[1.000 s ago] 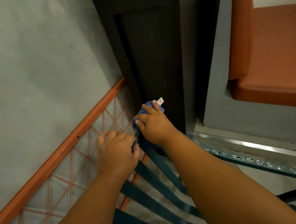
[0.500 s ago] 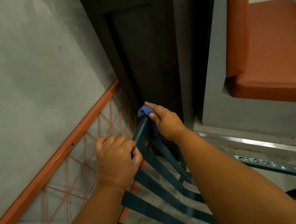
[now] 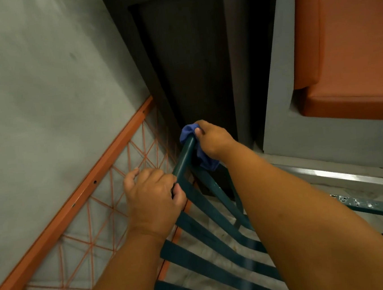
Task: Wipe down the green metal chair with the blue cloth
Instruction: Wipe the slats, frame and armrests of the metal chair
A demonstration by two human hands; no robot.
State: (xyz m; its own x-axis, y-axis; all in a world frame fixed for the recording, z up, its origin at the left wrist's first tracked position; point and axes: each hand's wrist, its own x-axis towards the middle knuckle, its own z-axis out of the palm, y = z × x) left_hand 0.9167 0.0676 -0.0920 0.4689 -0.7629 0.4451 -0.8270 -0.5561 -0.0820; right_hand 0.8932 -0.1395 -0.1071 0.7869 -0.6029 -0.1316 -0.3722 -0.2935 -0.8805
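Observation:
The green metal chair [image 3: 206, 216] fills the lower middle, its slatted back running down from a top rail. My right hand [image 3: 212, 140] presses the blue cloth [image 3: 188, 131] around the far corner of that rail, and folds of cloth hang below the palm. My left hand [image 3: 152, 195] grips the same rail lower down, fingers wrapped over it. The chair's armrest [image 3: 374, 205], with chipped paint, shows at the right.
An orange metal frame with string lattice [image 3: 78, 197] leans along the grey wall at the left. A dark cabinet [image 3: 189, 63] stands straight ahead. A grey bench with an orange cushion [image 3: 353, 59] is at the right, above a metal floor strip [image 3: 343, 177].
My right hand slid the cloth along the rail to its far corner, uncovering more green rail. My left hand kept its grip on the rail.

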